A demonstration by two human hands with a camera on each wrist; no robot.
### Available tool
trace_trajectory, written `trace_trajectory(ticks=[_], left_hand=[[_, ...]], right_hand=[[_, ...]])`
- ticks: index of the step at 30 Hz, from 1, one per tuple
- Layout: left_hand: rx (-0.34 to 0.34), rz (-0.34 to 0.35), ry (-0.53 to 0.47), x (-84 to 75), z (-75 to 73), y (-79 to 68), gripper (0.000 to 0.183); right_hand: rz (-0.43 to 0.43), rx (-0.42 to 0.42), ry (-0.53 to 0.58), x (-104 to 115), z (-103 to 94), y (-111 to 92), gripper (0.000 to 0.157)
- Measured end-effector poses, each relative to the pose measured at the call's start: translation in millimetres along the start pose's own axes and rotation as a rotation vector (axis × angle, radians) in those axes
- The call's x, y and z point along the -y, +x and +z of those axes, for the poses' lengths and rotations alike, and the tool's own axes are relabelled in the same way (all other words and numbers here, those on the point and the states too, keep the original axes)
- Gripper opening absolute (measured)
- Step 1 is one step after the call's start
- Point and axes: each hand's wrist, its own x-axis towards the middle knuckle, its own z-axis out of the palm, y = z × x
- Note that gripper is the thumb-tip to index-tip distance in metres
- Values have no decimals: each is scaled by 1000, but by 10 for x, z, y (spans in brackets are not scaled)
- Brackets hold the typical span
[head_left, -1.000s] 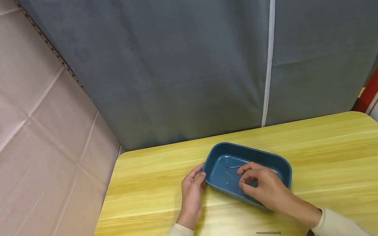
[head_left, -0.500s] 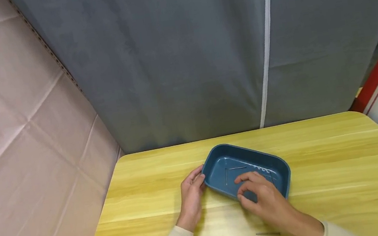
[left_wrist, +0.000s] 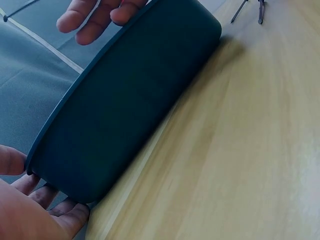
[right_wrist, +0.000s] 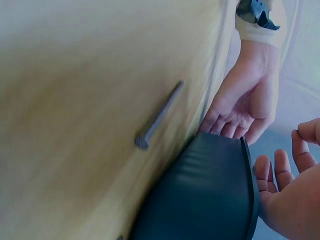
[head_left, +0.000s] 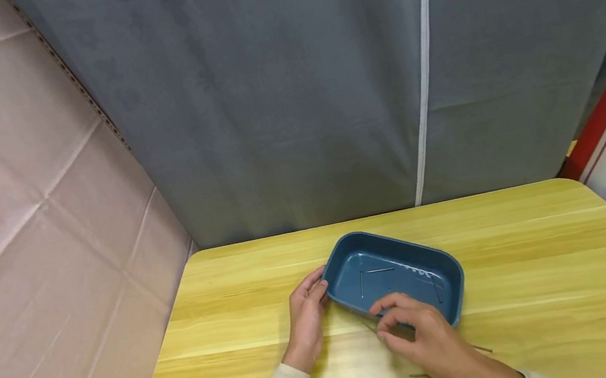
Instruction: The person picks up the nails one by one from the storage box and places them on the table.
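A dark blue rectangular tray (head_left: 355, 304) stands at an angle on the table. My left hand (head_left: 307, 319) grips its left end, thumb at the rim and the other fingers along the outer wall. My right hand (head_left: 418, 332) is over the near rim, thumb and index finger pinching a thin nail (head_left: 368, 325) that points left. Inside the tray lie several nails, one nail (head_left: 380, 269) near the back and another nail (head_left: 437, 292) at the right end. In the right wrist view, a nail (right_wrist: 160, 115) lies on the wood beside the tray.
The pale wooden table (head_left: 249, 301) has two loose nails near its front, one nail (head_left: 418, 375) partly behind my right hand and another nail (head_left: 482, 349) beyond the wrist. A grey curtain (head_left: 278, 101) hangs behind, and a pinkish cloth wall (head_left: 50, 266) stands at left.
My right hand has drawn back from inside the tray to its near rim, still pinching the nail. A second nail on the table shows beside the right wrist. My left hand stays on the tray.
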Motion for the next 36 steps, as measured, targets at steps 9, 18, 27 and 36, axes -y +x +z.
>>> trace_trajectory(ticks=[9, 18, 27, 36], left_hand=[[6, -4, -2, -4, -3, -3, 42], [5, -6, 1, -4, -5, -6, 42], [3, -3, -3, -2, -9, 2, 41], [4, -1, 3, 0, -8, -2, 41]], right_hand=[[20, 30, 96, 48, 52, -96, 37], [-218, 69, 111, -83, 133, -217, 29], [-312, 126, 67, -199, 133, -304, 35], [-356, 231, 14, -268, 82, -368, 32]])
